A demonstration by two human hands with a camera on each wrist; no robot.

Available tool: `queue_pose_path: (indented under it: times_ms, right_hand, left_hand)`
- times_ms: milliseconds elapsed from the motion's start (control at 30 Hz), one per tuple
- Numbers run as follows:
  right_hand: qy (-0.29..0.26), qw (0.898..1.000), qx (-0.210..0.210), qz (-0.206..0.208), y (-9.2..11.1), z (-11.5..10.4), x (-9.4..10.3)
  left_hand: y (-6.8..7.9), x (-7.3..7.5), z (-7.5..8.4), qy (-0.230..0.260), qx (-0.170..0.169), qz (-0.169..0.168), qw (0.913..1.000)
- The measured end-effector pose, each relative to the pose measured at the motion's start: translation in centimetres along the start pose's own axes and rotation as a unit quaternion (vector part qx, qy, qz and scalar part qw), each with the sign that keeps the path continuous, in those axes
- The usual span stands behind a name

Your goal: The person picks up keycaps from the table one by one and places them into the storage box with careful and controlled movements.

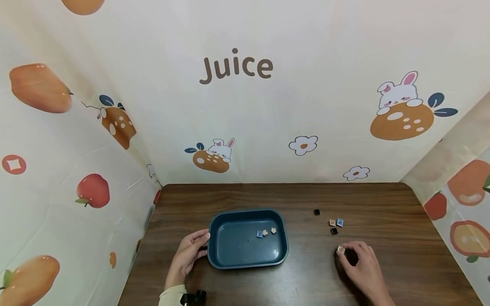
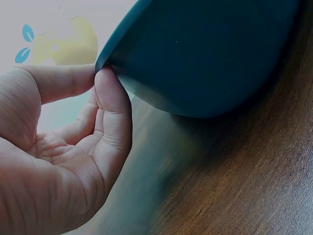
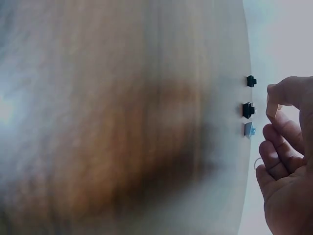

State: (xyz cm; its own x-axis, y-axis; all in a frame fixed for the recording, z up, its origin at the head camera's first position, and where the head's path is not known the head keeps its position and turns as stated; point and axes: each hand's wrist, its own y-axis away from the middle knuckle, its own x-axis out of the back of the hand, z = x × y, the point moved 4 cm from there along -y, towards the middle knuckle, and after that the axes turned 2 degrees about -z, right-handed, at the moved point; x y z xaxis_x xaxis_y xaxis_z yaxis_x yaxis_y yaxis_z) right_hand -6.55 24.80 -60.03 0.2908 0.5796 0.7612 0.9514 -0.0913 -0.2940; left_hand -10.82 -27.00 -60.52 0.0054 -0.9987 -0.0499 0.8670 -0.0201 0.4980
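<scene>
My left hand (image 1: 189, 251) pinches the left rim of a dark teal tray (image 1: 214, 257) between thumb and fingers. The left wrist view shows that grip on the tray's rim (image 2: 117, 39) up close. Inside the tray lie a blue keyboard switch (image 1: 260, 234) and two beige ones (image 1: 273, 230). Over the table to the right, my right hand (image 1: 363, 265) holds a beige keyboard switch (image 1: 341, 250) between thumb and forefinger. Just beyond it are a beige switch (image 1: 332, 222), a blue switch (image 1: 340, 222) and a black switch (image 1: 334, 231).
Another black switch (image 1: 316, 212) lies farther back on the brown wooden table (image 1: 306, 272). A printed cloth (image 1: 245, 110) rises behind the table and along both sides. A black strap with a small device (image 1: 193, 297) is on the left wrist.
</scene>
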Motion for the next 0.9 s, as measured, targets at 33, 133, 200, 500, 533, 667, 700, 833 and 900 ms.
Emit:
queue_pose_path:
  times_ms: [33,133,200,500,533,667,700,833,900]
  right_hand:
    - [-0.002,1.000,0.003,0.003,-0.1,-0.2,0.0]
    - [-0.004,1.000,0.009,0.012,-0.4,-0.6,0.1]
    - [-0.007,1.000,0.014,0.016,-0.6,-1.0,0.1]
    - [-0.016,0.999,0.028,0.018,-1.4,-2.0,-0.1]
    - [-0.017,0.999,0.029,0.019,-1.4,-2.1,-0.2]
    - [-0.025,0.999,0.034,0.020,-1.5,-2.4,-0.1]
    - [-0.028,0.999,0.037,0.020,-1.5,-2.5,-0.1]
    - [-0.041,0.997,0.057,0.028,-1.6,-3.0,-0.3]
    - [-0.046,0.996,0.068,0.032,-1.6,-3.3,-0.4]
  left_hand:
    - [0.0,0.0,0.0,0.001,0.001,0.001,1.0000]
    - [0.0,0.0,-0.1,0.002,0.003,0.001,1.0000]
    - [0.0,0.0,-0.2,0.002,0.004,0.001,1.0000]
    - [-0.1,0.0,0.2,0.003,-0.006,-0.007,1.0000]
    - [0.0,0.0,0.2,0.003,-0.006,-0.007,1.0000]
    - [0.0,0.0,0.2,0.001,-0.006,-0.006,1.0000]
    - [0.0,0.0,0.2,0.002,-0.006,-0.005,1.0000]
    - [0.0,0.1,0.1,0.007,-0.008,-0.007,0.9999]
    - [-0.1,0.1,0.1,0.009,-0.009,-0.008,0.9999]
